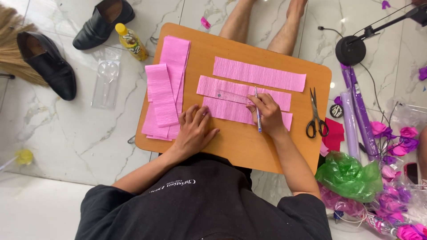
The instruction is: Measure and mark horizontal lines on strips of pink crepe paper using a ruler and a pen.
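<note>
A rounded orange-brown wooden board (pixel 240 142) is lying over the white marble floor (pixel 66 133). Three long pink crepe paper strips (pixel 259 74) are lying toward its twelve o'clock, a stack of folded pink crepe sheets (pixel 167 89) at nine o'clock, and black-handled steel scissors (pixel 316 116) at three o'clock. A clear plastic ruler (pixel 231 95) is resting on the strips.

A home floor turned craft corner

I see marble floor tiles (pixel 66 138), black shoes (pixel 49 62), a broom (pixel 11 40) — and paper flowers (pixel 396 133) beside a low wooden board (pixel 240 142).
</note>
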